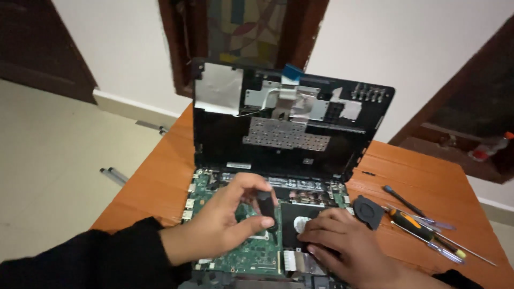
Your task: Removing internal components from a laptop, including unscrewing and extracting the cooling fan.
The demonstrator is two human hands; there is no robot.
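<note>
My left hand (pixel 225 222) pinches a small black part (pixel 265 207) over the green motherboard (pixel 251 254). My right hand (pixel 337 235) lies flat, holding nothing, on the black drive (pixel 300 214); screwdrivers (pixel 423 230) sit near the table's (pixel 155 182) right edge.

Laptop (pixel 267 214) on table (pixel 155 182); fan (pixel 368 211) just right; screwdrivers (pixel 423 230) further right.

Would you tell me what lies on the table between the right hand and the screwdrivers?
In the head view, a small black fan lies between the right hand and the screwdrivers.
</note>
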